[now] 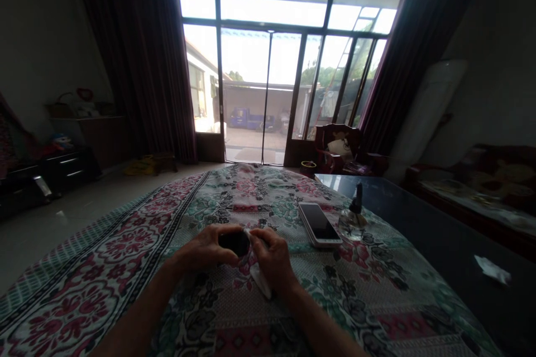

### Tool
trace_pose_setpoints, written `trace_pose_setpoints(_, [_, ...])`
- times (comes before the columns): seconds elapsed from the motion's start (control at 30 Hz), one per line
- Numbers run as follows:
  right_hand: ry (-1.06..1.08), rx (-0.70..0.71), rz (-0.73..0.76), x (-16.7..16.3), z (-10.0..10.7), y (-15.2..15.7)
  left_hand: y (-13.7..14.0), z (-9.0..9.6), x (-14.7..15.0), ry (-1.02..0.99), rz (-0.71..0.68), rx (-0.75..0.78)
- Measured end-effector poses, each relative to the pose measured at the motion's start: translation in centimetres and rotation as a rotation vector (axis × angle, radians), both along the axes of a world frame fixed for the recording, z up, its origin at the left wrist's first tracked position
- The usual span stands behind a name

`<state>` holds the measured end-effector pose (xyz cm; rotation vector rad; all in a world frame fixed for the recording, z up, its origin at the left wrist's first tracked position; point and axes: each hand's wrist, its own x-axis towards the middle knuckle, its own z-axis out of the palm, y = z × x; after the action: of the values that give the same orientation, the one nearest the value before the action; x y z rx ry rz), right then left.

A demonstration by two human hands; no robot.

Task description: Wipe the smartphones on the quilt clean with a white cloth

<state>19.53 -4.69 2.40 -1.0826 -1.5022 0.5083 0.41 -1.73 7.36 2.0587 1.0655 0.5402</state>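
In the head view, my left hand (207,246) curls around a small dark, rounded object (234,242), thumb at its near side and fingers along its far side. What kind of object it is does not show clearly. My right hand (272,259) pinches a white tissue or cloth (262,283) whose loose end hangs below the palm. A bit of white at the fingertips touches the dark object's right edge. To the right of my hands lies a white-edged smartphone (320,224) with a dark screen. Beside it stands a clear spray bottle (352,224) with a black nozzle.
A flowered cloth (238,312) covers the surface under my hands. At the right is a dark glossy table (402,206) with a crumpled white paper (493,270) on it. Beyond stand a wooden armchair (339,148) and a glazed door (263,100) between dark curtains.
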Motion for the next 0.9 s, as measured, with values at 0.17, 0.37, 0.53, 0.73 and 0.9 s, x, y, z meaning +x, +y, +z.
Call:
trace_pose_setpoints(0.17, [-0.082,-0.213,0.272,-0.5,0.7,-0.8,0.5,-0.5,-1.6,-0.005,0.094,0.001])
trace_pose_setpoints(0.37, [-0.293,-0.465,0.434,1.8,2.5,-0.9,0.6,-0.7,-1.9,0.004,0.123,-0.017])
trace_pose_setpoints(0.53, [-0.342,-0.617,0.625,3.6,4.0,-0.6,0.6,-0.8,-1.6,0.027,0.094,0.07])
trace_pose_setpoints(0.73, [-0.374,-0.146,0.256,2.1,1.8,0.4,1.2,-2.5,-1.1,0.15,0.133,0.163])
trace_pose_setpoints(0.9, [-0.561,-0.084,0.18,1.5,-0.5,0.5,1.1,-3.6,0.0,0.097,0.039,0.215])
